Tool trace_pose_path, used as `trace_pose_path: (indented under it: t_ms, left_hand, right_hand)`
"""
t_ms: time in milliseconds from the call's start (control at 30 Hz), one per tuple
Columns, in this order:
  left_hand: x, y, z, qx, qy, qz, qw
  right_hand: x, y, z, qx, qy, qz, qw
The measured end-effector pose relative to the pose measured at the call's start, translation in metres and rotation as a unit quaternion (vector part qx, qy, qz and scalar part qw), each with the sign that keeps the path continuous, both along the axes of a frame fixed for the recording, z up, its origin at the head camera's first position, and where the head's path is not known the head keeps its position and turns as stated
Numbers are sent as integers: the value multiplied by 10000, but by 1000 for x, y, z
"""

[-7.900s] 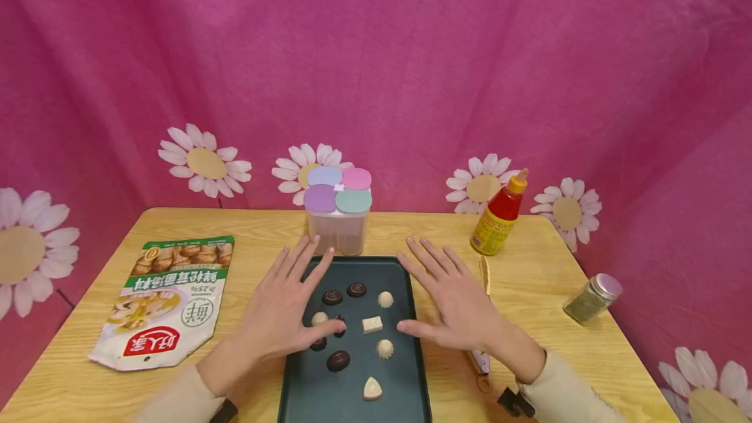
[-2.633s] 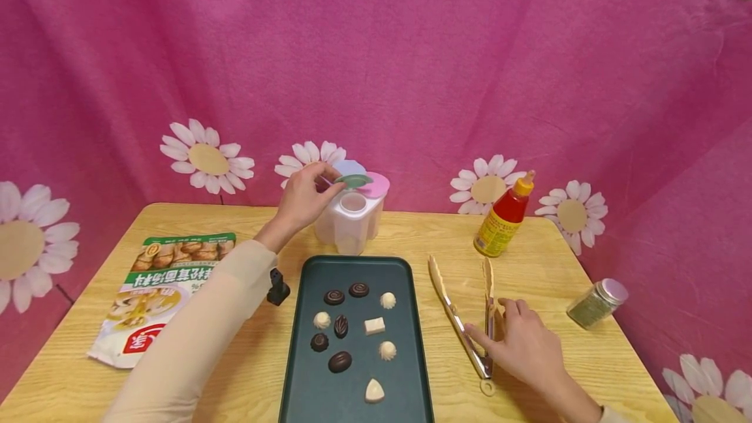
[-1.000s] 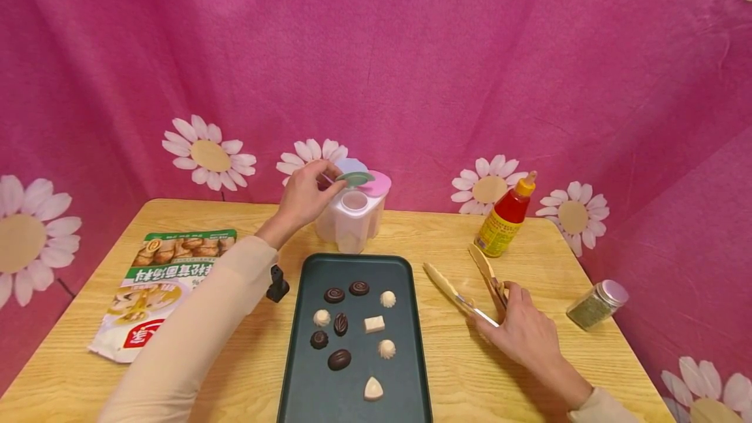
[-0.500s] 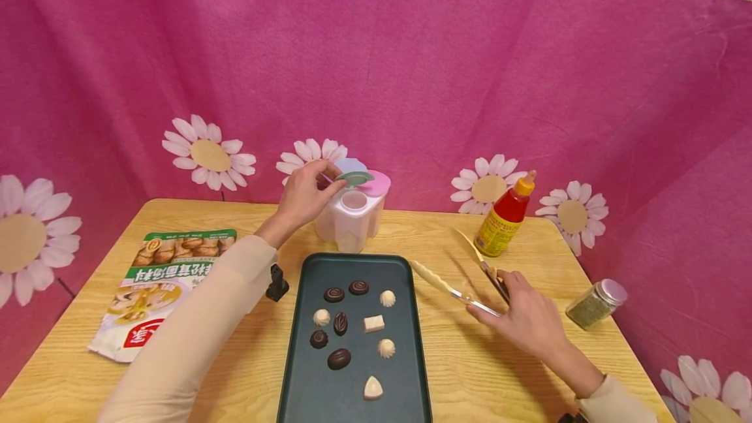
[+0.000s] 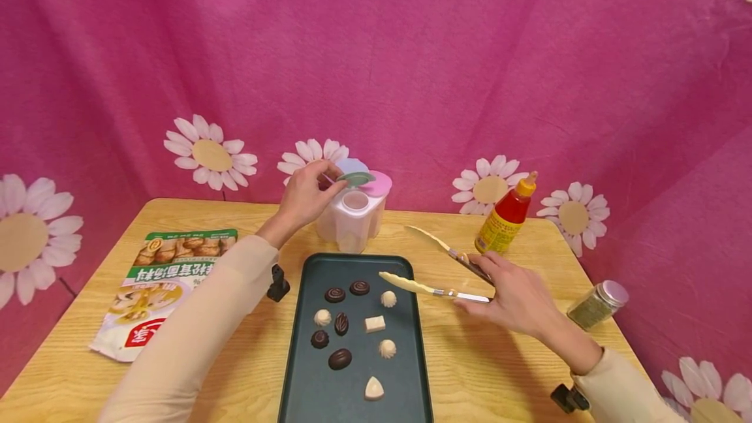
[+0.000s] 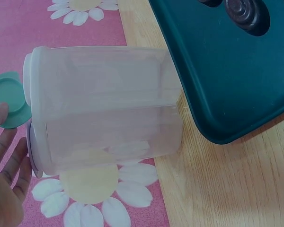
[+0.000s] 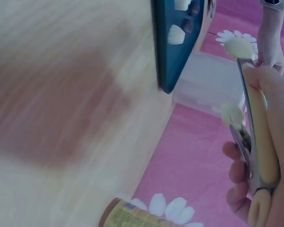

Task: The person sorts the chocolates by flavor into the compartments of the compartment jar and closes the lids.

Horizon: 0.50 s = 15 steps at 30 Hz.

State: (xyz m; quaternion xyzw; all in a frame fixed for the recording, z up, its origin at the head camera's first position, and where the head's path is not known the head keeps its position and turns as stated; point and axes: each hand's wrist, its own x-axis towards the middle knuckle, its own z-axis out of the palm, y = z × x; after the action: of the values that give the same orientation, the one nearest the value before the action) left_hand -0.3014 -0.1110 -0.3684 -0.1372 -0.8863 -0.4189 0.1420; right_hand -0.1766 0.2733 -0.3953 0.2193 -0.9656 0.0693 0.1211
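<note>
My left hand (image 5: 302,198) pinches the raised green lid (image 5: 357,179) of a clear storage container (image 5: 352,230); a round opening shows below the lid. In the left wrist view the thumb lies on the green flap (image 6: 9,94). My right hand (image 5: 519,296) grips metal tongs (image 5: 405,282) with cream tips, held in the air with the arms spread. One tip overlaps the tray's upper right edge. The dark green baking tray (image 5: 317,400) holds several dark and white chocolates (image 5: 339,359), spaced apart. In the right wrist view the fingers wrap round the tongs' handles (image 7: 262,142).
A red sauce bottle (image 5: 504,214) with a yellow cap stands at the back right of the wooden table (image 5: 470,371). A spice jar (image 5: 596,305) lies tilted at the right. On the left lies a food pouch (image 5: 176,279), partly behind my left sleeve.
My right hand has taken hold of the tongs, lifted them off the table and swung their tips left towards the tray. Earlier, my left hand raised the green lid; it has stayed there since.
</note>
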Motion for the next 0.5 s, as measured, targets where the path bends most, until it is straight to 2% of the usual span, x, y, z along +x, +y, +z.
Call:
trace_pose_path:
  t_ms: [267, 500]
  left_hand:
    - [-1, -1, -1, -11, 28, -6, 10000]
    - [-2, -2, -2, 35, -7, -34, 10000]
  right_hand:
    - [-20, -20, 5, 384, -290, 911, 9947]
    - [-33, -36, 2, 436, -312, 1435, 9882]
